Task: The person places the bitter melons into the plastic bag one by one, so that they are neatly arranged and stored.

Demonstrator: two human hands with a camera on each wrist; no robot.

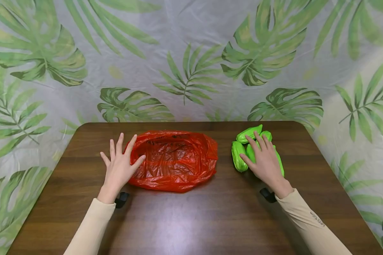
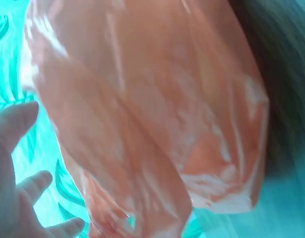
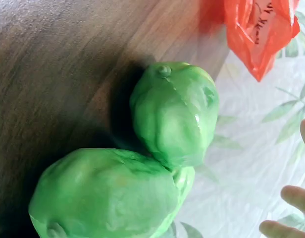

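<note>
A red plastic bag [image 1: 172,159] lies on the table with its wide mouth facing up. My left hand [image 1: 119,164] is at its left rim, fingers spread and thumb over the edge. Close up in the left wrist view, the bag's crinkled side [image 2: 127,109] looks washed out, with spread fingers [image 2: 36,186] beside it. To the right of the bag, several glossy green, ridged, fruit-like pieces [image 1: 239,156] lie in a cluster. Over them hovers my right hand [image 1: 265,159], fingers spread and relaxed. The right wrist view shows one piece [image 3: 175,114] with a stubby stem end.
The brown wooden table [image 1: 185,226] has a back edge just behind the bag and the green pieces. A leaf-printed cloth [image 1: 191,71] hangs behind and around it. Black straps [image 1: 122,199] sit at both wrists.
</note>
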